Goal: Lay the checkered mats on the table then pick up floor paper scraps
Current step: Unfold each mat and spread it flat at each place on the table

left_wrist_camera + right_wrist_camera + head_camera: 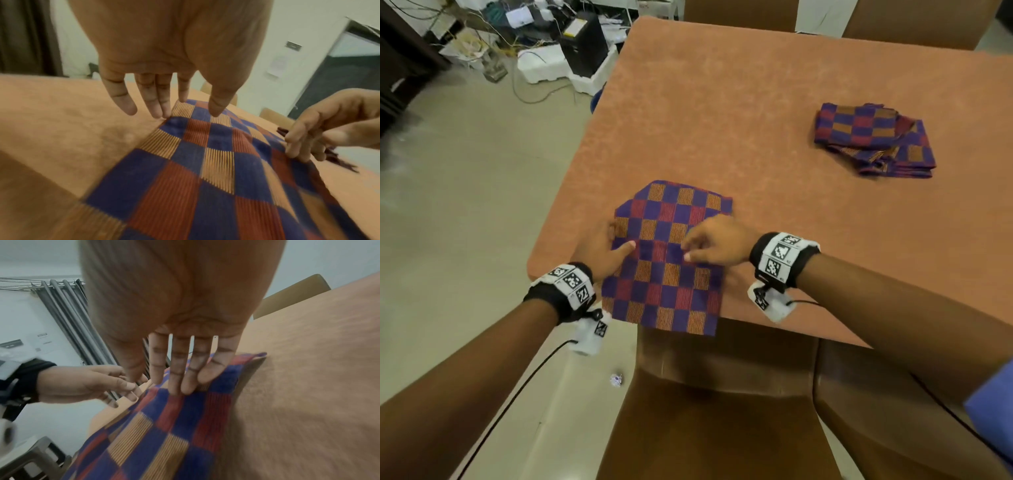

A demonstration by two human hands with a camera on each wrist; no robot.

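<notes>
Both hands (180, 353) press straight fingers (176, 378) onto the checkered mat (164, 434).

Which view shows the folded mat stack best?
Head: the stack lies whole and sharp on the table. Left wrist shows only a dark blurred edge behind the right hand. Right wrist misses it.

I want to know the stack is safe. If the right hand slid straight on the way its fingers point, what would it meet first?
The right hand points leftward across the checkered mat, so probably the left hand first. The folded stack lies elsewhere, off that line.
</notes>
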